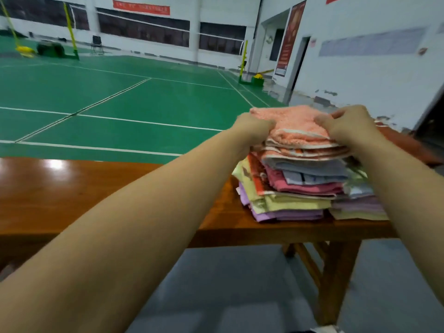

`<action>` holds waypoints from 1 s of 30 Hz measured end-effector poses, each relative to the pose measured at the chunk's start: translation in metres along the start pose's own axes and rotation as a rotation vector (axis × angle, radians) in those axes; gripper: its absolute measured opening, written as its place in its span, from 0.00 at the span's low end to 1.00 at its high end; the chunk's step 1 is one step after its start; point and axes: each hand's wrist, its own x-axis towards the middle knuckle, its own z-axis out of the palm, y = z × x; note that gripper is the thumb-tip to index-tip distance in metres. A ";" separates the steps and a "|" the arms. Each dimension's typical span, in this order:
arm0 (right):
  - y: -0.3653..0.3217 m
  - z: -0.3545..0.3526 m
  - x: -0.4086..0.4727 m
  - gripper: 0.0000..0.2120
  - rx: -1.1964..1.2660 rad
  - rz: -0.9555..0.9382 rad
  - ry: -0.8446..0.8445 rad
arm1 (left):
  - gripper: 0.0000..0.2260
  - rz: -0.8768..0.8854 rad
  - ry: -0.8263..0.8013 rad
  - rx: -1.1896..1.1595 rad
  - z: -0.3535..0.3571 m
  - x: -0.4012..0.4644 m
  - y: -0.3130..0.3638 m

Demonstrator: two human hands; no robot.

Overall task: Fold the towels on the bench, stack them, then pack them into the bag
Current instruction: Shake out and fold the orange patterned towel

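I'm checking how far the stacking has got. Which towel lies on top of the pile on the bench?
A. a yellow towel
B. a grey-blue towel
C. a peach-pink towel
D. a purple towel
C: the peach-pink towel crowns the stack of folded towels on the wooden bench, with the left hand and right hand gripping its two sides.
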 end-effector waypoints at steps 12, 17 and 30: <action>0.046 0.047 -0.004 0.23 -0.297 -0.360 -0.440 | 0.23 0.288 -0.130 0.972 0.052 0.033 -0.033; 0.050 0.056 0.005 0.25 -0.222 -0.347 -0.399 | 0.22 0.298 -0.128 0.941 0.049 0.032 -0.031; 0.041 0.035 0.004 0.26 -0.108 -0.407 -0.234 | 0.26 0.243 -0.072 1.074 0.041 0.047 -0.012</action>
